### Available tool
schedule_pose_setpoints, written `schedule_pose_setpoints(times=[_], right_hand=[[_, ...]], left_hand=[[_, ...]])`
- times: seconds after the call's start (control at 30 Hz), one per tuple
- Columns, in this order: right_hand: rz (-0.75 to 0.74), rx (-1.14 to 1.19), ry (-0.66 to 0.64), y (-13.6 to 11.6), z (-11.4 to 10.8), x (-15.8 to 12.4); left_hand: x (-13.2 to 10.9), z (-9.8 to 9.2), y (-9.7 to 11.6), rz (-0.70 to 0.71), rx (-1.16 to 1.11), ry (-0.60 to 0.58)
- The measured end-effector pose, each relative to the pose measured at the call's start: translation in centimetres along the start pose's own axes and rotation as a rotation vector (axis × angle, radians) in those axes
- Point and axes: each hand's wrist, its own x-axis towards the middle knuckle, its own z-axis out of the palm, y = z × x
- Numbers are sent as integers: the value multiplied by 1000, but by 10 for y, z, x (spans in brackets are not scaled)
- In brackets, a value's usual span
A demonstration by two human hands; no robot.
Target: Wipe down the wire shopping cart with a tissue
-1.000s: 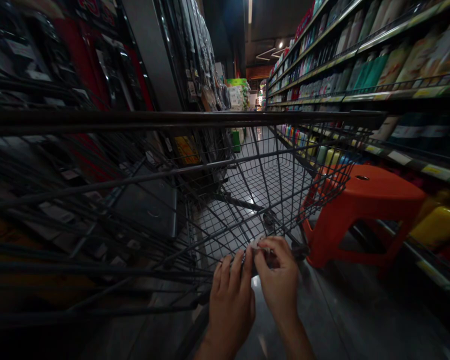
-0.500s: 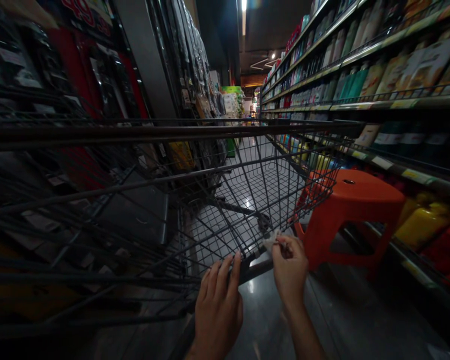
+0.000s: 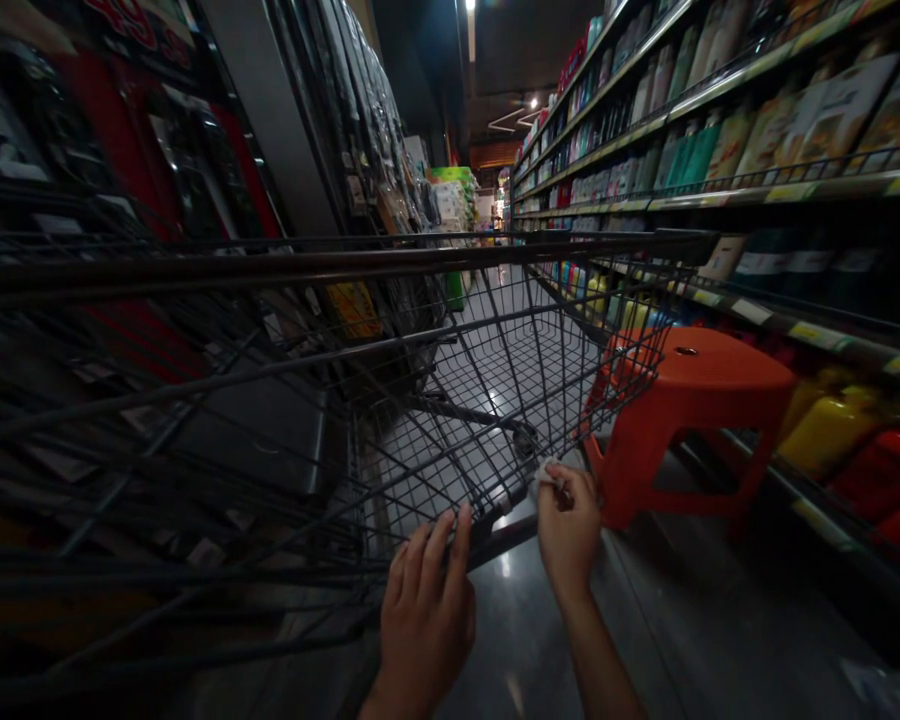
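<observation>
A dark wire shopping cart (image 3: 495, 400) fills the middle of the head view. My left hand (image 3: 429, 600) rests on the cart's lower near bar, its fingers extended forward over the wire edge. To its right, my right hand (image 3: 568, 515) pinches a small crumpled white cloth or tissue (image 3: 546, 470) between thumb and fingers, close to the cart's near lower corner. Whether the white piece touches the wire is unclear.
An orange plastic stool (image 3: 709, 365) stands at the cart's right. Shelves of bottles (image 3: 765, 195) line the right side. Hanging packaged goods (image 3: 367, 110) and a dark pillar (image 3: 270, 90) are at left.
The whole view has shifted slightly, so the cart, stool and hands appear a little further left. My right hand still pinches the white piece, which now looks more bunched up.
</observation>
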Motion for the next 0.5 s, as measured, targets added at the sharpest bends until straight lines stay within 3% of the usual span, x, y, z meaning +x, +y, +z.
schedule_pose_setpoints(times=[0.3, 0.5], right_hand=[[-84, 20, -158, -15, -8, -21], [-119, 49, -193, -16, -13, -19]], left_hand=[[0, -6, -5, 33, 29, -51], [0, -13, -12, 77, 33, 20]])
